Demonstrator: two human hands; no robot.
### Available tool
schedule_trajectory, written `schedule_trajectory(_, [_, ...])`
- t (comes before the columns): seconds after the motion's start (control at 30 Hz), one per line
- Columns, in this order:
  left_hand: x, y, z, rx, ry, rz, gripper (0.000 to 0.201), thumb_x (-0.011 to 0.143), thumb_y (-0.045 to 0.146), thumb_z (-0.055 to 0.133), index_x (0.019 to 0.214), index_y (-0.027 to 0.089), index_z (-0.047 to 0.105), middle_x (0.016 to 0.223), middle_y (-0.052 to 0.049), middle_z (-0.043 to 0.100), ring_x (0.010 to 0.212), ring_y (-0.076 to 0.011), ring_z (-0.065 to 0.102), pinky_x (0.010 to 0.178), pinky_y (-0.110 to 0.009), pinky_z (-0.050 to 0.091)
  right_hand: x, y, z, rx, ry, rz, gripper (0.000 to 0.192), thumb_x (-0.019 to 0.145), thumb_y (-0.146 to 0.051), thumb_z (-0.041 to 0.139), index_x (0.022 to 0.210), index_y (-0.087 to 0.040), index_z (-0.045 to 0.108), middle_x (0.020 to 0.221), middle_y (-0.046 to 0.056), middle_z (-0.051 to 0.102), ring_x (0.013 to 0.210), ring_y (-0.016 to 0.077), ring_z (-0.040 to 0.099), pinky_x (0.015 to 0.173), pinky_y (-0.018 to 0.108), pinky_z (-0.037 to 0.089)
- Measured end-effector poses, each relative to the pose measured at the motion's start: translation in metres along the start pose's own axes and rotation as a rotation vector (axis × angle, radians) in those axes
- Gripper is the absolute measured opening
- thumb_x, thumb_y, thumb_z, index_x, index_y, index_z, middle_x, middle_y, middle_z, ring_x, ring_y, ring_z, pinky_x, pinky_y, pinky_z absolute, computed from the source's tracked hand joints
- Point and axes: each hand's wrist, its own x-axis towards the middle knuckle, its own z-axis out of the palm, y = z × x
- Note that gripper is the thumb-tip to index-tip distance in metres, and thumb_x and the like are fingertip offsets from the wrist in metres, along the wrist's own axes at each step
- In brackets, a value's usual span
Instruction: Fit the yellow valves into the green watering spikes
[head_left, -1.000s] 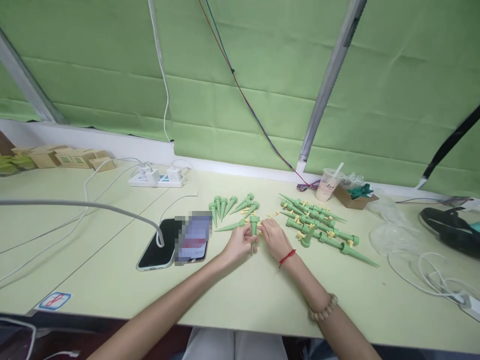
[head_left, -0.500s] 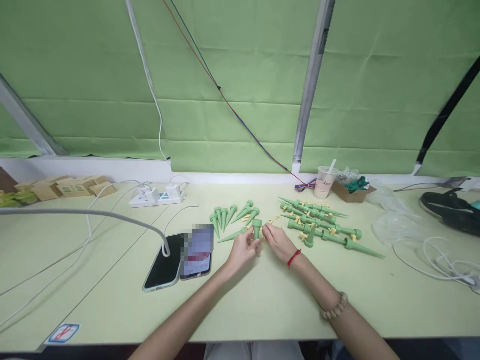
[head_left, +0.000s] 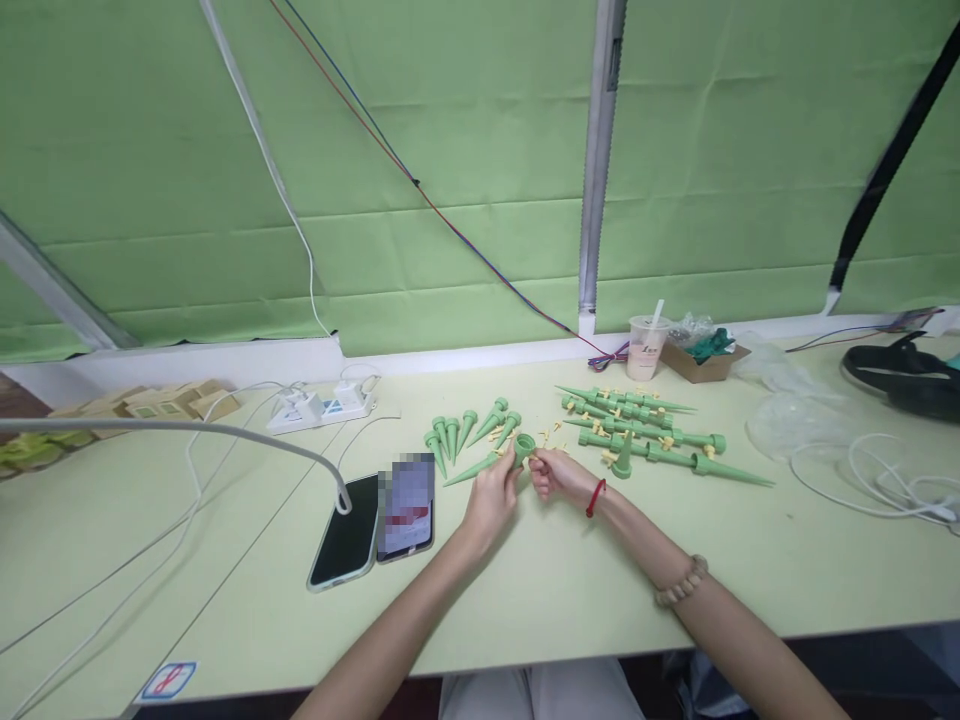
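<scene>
Green spike [head_left: 523,449] pinched, L hand [head_left: 491,498]; R hand [head_left: 559,475] alongside.

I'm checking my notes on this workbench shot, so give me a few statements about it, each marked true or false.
1. The left hand holds a green plastic cone spike. True.
2. Two dark smartphones lie to the right of both hands. False: they lie on the pale green table to the left of the hands.
3. A red string bracelet sits on the right wrist. True.
4. The clear plastic cup with a straw lies tipped over. False: it stands upright near the wall.
5. The right hand rests flat on the white power strip. False: it is close to the left hand, near the spike.
</scene>
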Motion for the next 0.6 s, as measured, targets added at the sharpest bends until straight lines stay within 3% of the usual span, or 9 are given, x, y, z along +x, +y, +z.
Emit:
schedule_trajectory(0.07, [0.006, -0.003, -0.001, -0.121, 0.039, -0.026, 0.012, 0.08, 0.019, 0.044, 0.087, 0.018, 0.054, 0.08, -0.005, 0.063, 0.072, -0.0172, 0.059, 0.067, -0.028, 0.045, -0.001, -0.01, -0.01, -0.15, 0.154, -0.049, 0.047, 0.079, -0.059, 0.041, 0.059, -0.017, 0.049, 0.042, -0.002, 0.047, 0.037, 0.0098, 0.045, 0.04, 0.022, 0.039])
schedule_trajectory(0.13, [0.011, -0.006, -0.003, -0.224, 0.118, -0.085, 0.009, 0.08, 0.026, 0.047, 0.082, 0.018, 0.051, 0.083, -0.006, 0.063, 0.072, -0.0174, 0.06, 0.065, -0.028, 0.046, -0.005, -0.021, -0.025, -0.335, 0.389, -0.155, 0.044, 0.081, -0.055, 0.041, 0.07, -0.015, 0.058, 0.048, 0.001, 0.055, 0.043, 0.0124, 0.053, 0.038, 0.022, 0.04])
schedule_trajectory(0.23, [0.015, -0.009, -0.006, -0.372, 0.207, -0.177, 0.02, 0.077, 0.035, 0.054, 0.075, 0.019, 0.042, 0.082, -0.005, 0.061, 0.069, -0.0184, 0.062, 0.058, -0.027, 0.046, -0.017, -0.033, -0.044, -0.755, 0.562, -0.213, 0.019, 0.08, -0.032, 0.053, 0.078, -0.016, 0.064, 0.069, 0.004, 0.066, 0.051, 0.012, 0.059, 0.05, 0.023, 0.047])
schedule_trajectory(0.3, [0.015, -0.008, -0.006, -0.488, 0.207, -0.226, 0.029, 0.072, 0.039, 0.059, 0.073, 0.02, 0.038, 0.08, -0.004, 0.058, 0.068, -0.019, 0.063, 0.053, -0.025, 0.046, -0.028, -0.036, -0.049, -1.036, 0.54, -0.115, 0.008, 0.073, -0.018, 0.06, 0.077, -0.017, 0.067, 0.081, 0.004, 0.069, 0.058, 0.013, 0.062, 0.063, 0.026, 0.049])
schedule_trajectory(0.4, [0.014, -0.003, -0.006, -0.625, 0.17, -0.297, 0.036, 0.065, 0.041, 0.066, 0.074, 0.019, 0.039, 0.082, -0.003, 0.055, 0.067, -0.0179, 0.064, 0.051, -0.024, 0.047, -0.043, -0.033, -0.048, -1.251, 0.356, -0.018, 0.019, 0.065, -0.011, 0.067, 0.081, -0.02, 0.07, 0.091, 0.004, 0.069, 0.076, 0.018, 0.065, 0.071, 0.027, 0.048])
schedule_trajectory(0.5, [0.013, 0.002, -0.006, -0.689, 0.112, -0.33, 0.039, 0.062, 0.041, 0.069, 0.077, 0.018, 0.042, 0.085, -0.003, 0.053, 0.067, -0.0156, 0.065, 0.052, -0.022, 0.048, -0.049, -0.022, -0.043, -1.338, 0.23, -0.056, 0.023, 0.063, -0.012, 0.069, 0.082, -0.023, 0.072, 0.095, 0.004, 0.068, 0.087, 0.0207, 0.063, 0.07, 0.027, 0.048])
schedule_trajectory(0.6, [0.012, 0.004, -0.006, -0.731, 0.055, -0.31, 0.038, 0.063, 0.041, 0.069, 0.078, 0.017, 0.043, 0.083, -0.001, 0.052, 0.068, -0.0136, 0.064, 0.054, -0.021, 0.048, -0.043, -0.009, -0.04, -1.339, 0.281, -0.134, 0.012, 0.069, -0.018, 0.066, 0.077, -0.023, 0.072, 0.09, 0.004, 0.07, 0.084, 0.0209, 0.064, 0.069, 0.029, 0.048])
